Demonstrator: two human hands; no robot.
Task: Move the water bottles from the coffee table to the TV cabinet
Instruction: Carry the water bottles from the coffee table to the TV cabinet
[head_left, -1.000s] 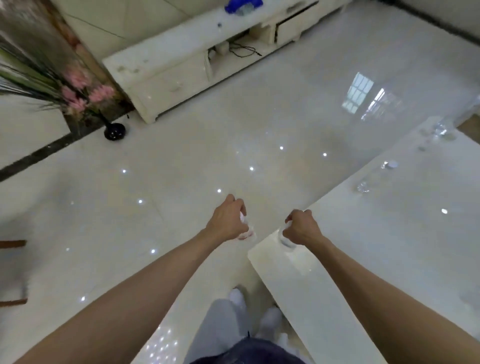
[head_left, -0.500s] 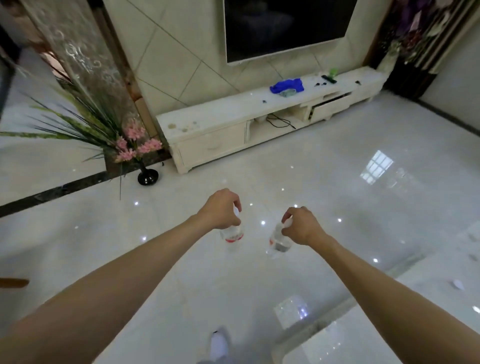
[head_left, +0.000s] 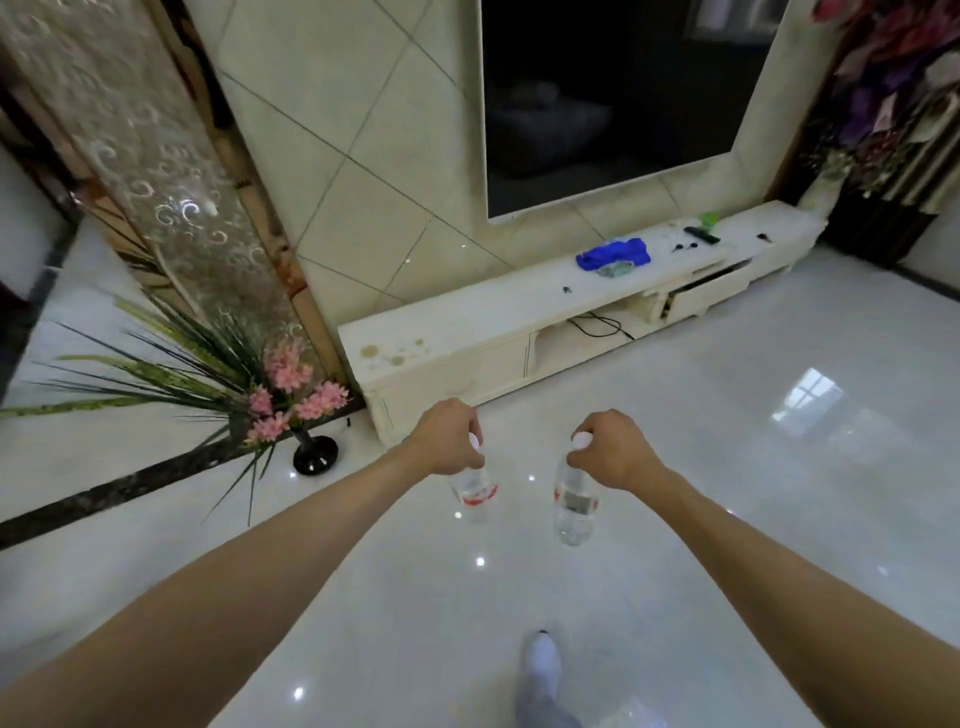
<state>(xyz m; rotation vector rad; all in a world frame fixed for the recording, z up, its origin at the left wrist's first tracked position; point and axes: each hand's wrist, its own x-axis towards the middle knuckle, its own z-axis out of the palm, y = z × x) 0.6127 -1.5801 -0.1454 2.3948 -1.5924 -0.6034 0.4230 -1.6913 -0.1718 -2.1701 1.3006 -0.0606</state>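
Note:
My left hand (head_left: 447, 437) grips the neck of a clear water bottle with a red-and-white label (head_left: 475, 493), which hangs upright over the glossy floor. A second clear water bottle (head_left: 574, 506) with a white cap hangs from my right hand (head_left: 613, 449), held the same way at its neck. Both hands are stretched out in front of me. The long white TV cabinet (head_left: 467, 317) stands against the wall just beyond the hands, under a dark wall-mounted TV (head_left: 613, 93). The coffee table is out of view.
A blue cloth (head_left: 615, 254), a remote (head_left: 701, 235), a green object and small dark bits lie on the cabinet's right half; brown stains mark its left end. A black vase with pink flowers (head_left: 314, 452) stands left of the cabinet. My white-shoed foot (head_left: 543, 660) steps on the floor.
Both hands lifted the bottles off the coffee table and carried them across the floor. The view has swung up and the TV cabinet is now much nearer; the table has left the frame.

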